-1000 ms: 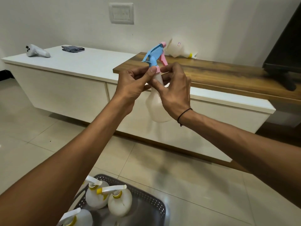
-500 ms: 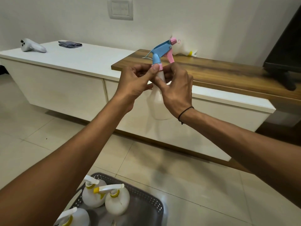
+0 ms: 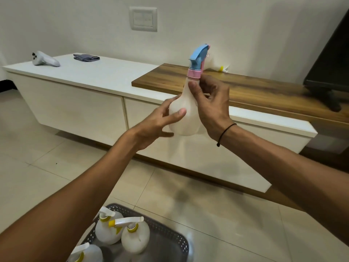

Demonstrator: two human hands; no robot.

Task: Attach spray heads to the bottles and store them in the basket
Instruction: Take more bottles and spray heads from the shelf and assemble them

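A white translucent bottle (image 3: 184, 118) with a blue and pink spray head (image 3: 198, 61) is held upright in front of the cabinet. My right hand (image 3: 209, 103) grips its neck just under the pink collar. My left hand (image 3: 160, 121) wraps the round lower body, thumb on the front. On the floor at the bottom stands a grey perforated basket (image 3: 170, 235) holding three white bottles with white and yellow spray heads (image 3: 126, 222). Another white bottle (image 3: 215, 64) lies on its side on the wooden top, behind the held one.
A long white cabinet (image 3: 85, 103) with a wooden top section (image 3: 264, 89) runs along the wall. A white controller (image 3: 44, 58) and a folded grey cloth (image 3: 86, 57) lie on its left part. A dark screen (image 3: 332, 59) stands at the right. Tiled floor surrounds the basket.
My left hand has slid down from the spray head collar to the bottle's body. The spray head has turned and now stands straight, its nozzle pointing away.
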